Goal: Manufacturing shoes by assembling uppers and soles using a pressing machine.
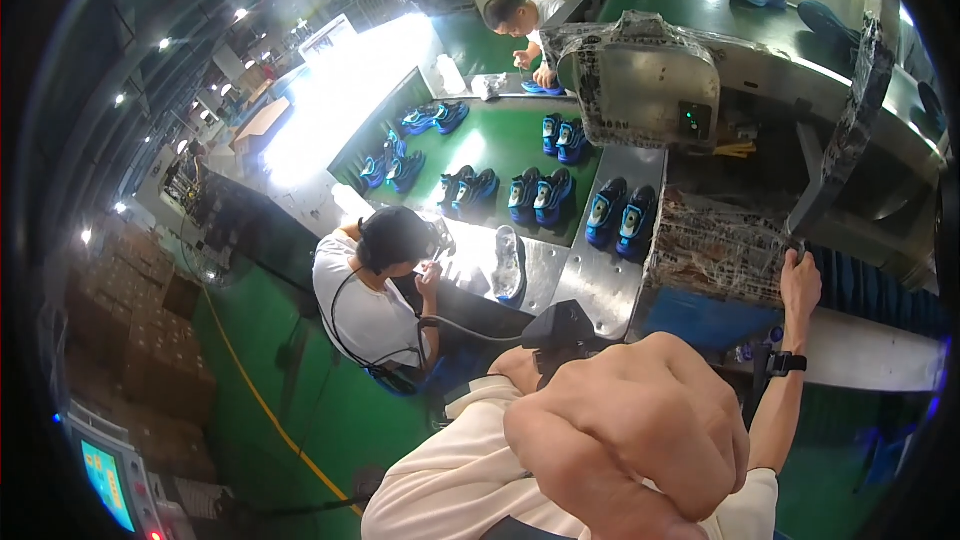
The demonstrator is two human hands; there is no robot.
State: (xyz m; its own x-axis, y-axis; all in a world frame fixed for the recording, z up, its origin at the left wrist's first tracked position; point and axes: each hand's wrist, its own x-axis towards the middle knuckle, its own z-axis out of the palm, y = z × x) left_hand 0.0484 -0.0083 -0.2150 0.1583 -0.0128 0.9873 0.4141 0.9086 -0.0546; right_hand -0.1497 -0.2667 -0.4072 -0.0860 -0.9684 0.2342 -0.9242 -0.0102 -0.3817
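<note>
My left hand (640, 420) is large and close in the foreground, over my cream shorts (450, 480). Its knuckles are bent and the hand looks closed; whatever it may hold is hidden. A black device (560, 330) sits just beyond it. My right arm reaches forward, a black band (787, 364) on its wrist. My right hand (800, 288) rests, fingers stretched out, at the edge of a plastic-wrapped panel (715, 245), by the foot of a metal post (830, 175). No object shows in it.
Pairs of dark blue shoes (540, 195) stand on a green belt (500, 135). A pale shoe-shaped piece (508, 265) lies on the metal ledge. One seated person (370, 300) works at left; another (525, 25) handles a blue shoe (543, 87) farther off. Stacked cartons (150, 340) stand left.
</note>
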